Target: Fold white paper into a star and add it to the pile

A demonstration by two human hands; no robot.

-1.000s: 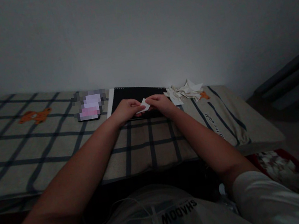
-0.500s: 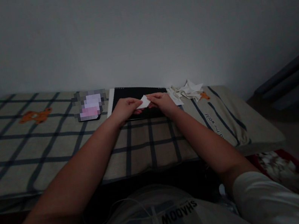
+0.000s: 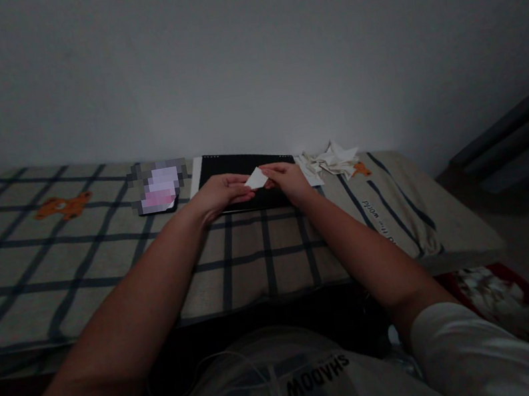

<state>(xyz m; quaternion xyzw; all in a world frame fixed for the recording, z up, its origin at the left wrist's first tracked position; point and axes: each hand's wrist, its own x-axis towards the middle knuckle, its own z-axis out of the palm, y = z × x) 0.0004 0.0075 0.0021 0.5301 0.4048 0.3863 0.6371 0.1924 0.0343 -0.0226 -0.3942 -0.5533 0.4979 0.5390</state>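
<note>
A small white folded paper piece point(image 3: 256, 178) is pinched between both my hands, just above a black flat board point(image 3: 243, 164) that lies on the checked cloth. My left hand point(image 3: 220, 192) grips the paper's left side with its fingertips. From the right, my right hand point(image 3: 287, 181) holds the paper's other edge. The paper looks like a small triangle, tilted up towards me.
A heap of folded white paper shapes point(image 3: 332, 161) lies right of the board. A phone with a lit screen point(image 3: 159, 188) rests to the left. The checked cloth point(image 3: 76, 256) carries an orange bear print point(image 3: 63, 205). A pale wall stands behind; the room is dim.
Both hands lifted the paper slightly and turned it, so its white face now shows more as a triangle. The arms have barely shifted.
</note>
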